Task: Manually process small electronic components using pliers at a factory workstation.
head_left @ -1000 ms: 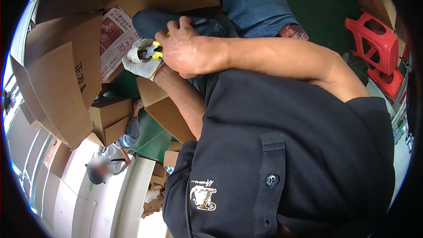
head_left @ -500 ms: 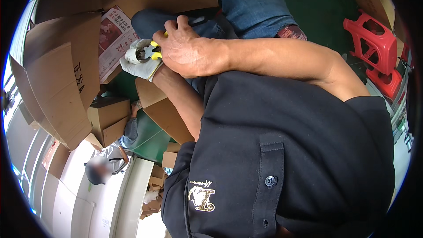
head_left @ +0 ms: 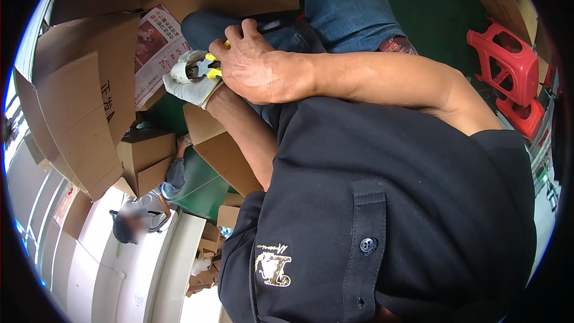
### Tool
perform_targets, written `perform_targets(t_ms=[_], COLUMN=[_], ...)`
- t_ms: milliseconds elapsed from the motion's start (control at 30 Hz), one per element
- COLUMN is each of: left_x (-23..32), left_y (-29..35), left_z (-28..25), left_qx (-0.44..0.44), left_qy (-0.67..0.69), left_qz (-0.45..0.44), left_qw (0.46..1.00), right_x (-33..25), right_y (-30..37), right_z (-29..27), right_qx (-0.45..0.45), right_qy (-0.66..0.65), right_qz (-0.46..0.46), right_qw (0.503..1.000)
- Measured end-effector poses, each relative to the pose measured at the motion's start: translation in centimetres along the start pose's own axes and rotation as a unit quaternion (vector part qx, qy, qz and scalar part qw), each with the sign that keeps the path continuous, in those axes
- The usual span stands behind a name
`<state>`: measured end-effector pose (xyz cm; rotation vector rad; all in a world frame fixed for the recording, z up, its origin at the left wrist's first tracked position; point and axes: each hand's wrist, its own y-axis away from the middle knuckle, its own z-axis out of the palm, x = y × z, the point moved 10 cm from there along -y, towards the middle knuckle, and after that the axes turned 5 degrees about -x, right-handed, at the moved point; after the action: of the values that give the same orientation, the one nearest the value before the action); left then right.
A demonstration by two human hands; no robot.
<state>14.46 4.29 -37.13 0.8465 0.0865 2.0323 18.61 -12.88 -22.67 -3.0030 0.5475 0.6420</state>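
My left hand (head_left: 194,93) wears a white glove and is closed around a white, round, cup-like part (head_left: 179,73). The part's open side faces my right hand, and some metal shows inside it. My bare right hand (head_left: 257,73) grips pliers with yellow handles (head_left: 213,73). The dark jaws of the pliers point at the part's opening; whether they touch the metal inside is too small to tell. Both hands are close together over my lap, beside my jeans-clad leg. The right palm and most of the handles are hidden behind the back of that hand.
A large open carton (head_left: 78,107) stands at the left, with a red-and-white printed sheet (head_left: 156,54) beside it. More cartons (head_left: 221,149) lie near my left forearm. Red plastic stools (head_left: 508,66) are at the right. Another person (head_left: 140,218) sits at the lower left.
My hands keep nearly the same pose. The white part has tilted a little in my left hand, its opening showing slightly differently, and the whole view has shifted slightly.
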Motion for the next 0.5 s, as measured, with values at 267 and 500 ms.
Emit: perform_targets(t_ms=[267,500], left_x=[-0.7,-0.9], left_y=[1.4,1.6], left_z=[1.3,2.3], left_qx=[0.065,0.070], left_qy=[0.003,-0.013], left_qz=[0.039,0.036], left_qw=[0.997,0.997], right_x=[1.7,0.8], right_y=[-0.5,0.1], right_z=[2.0,0.1], right_qx=[-0.218,-0.018], right_qy=[-0.252,-0.053], right_qz=[0.061,0.017], right_qw=[0.941,0.998])
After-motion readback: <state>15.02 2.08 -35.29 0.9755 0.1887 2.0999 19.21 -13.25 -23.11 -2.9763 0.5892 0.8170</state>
